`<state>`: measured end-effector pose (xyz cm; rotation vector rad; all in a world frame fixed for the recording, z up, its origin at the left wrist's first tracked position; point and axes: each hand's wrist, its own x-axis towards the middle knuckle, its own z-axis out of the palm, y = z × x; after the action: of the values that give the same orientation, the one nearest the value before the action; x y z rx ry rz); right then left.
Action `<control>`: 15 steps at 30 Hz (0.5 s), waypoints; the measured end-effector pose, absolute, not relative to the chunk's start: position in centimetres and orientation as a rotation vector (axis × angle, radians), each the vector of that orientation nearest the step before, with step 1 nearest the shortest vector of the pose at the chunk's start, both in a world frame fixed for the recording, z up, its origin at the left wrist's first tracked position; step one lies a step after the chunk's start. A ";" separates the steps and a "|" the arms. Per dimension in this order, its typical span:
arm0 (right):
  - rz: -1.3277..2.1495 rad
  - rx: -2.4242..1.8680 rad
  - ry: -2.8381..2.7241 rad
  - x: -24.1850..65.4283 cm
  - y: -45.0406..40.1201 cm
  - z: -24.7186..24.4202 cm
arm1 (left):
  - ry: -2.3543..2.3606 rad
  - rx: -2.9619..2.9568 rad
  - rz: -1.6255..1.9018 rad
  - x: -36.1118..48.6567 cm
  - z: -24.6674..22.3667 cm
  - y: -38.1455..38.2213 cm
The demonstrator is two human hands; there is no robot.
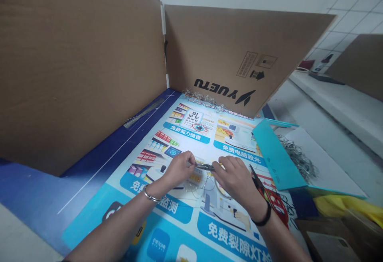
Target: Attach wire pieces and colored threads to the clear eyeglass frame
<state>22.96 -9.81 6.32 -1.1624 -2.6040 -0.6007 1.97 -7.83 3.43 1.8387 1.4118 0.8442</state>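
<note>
My right hand [235, 176], with a black band at the wrist, is closed around small dark metal pliers [205, 167]. Their jaws point left, toward my left hand [179, 169]. That hand wears a silver bracelet, and its thumb and fingers are pinched together at the tips of the pliers. Loops of thin clear wire [195, 188] hang below both hands, over the printed sheet [191, 150]. My left fingers seem to pinch this wire, though its end is hidden. Just right of my right hand lies a black pointed tool [256, 180] beside a red item [277, 205].
Cardboard panels [80, 62] stand at the left and back [215, 42]. Small clear pieces [203, 96] line the back panel's foot. Thin strips [143, 113] lie at left. At right, a turquoise box [278, 160] holds tangled wire pieces [296, 154], near yellow cloth [351, 206].
</note>
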 end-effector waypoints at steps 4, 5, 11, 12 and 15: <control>-0.620 -1.160 -2.660 22.9 -9.8 6.4 | 1.409 1.841 0.834 2.0 3.3 -7.8; -0.626 -1.166 -2.674 22.9 -9.9 6.4 | 1.404 1.839 0.836 2.0 3.2 -7.8; -0.655 -1.170 -2.699 22.9 -9.9 6.2 | 1.394 1.787 0.830 1.9 2.9 -7.8; -0.657 -1.169 -2.701 22.9 -9.9 6.2 | 1.392 1.776 0.826 1.9 2.9 -7.8; -0.660 -1.171 -2.707 23.0 -9.9 6.0 | 1.385 1.751 0.830 1.9 3.0 -7.8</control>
<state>22.98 -9.88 6.02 -1.1714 -2.7070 -0.6603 1.86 -7.82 3.04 1.7508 1.3855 0.8305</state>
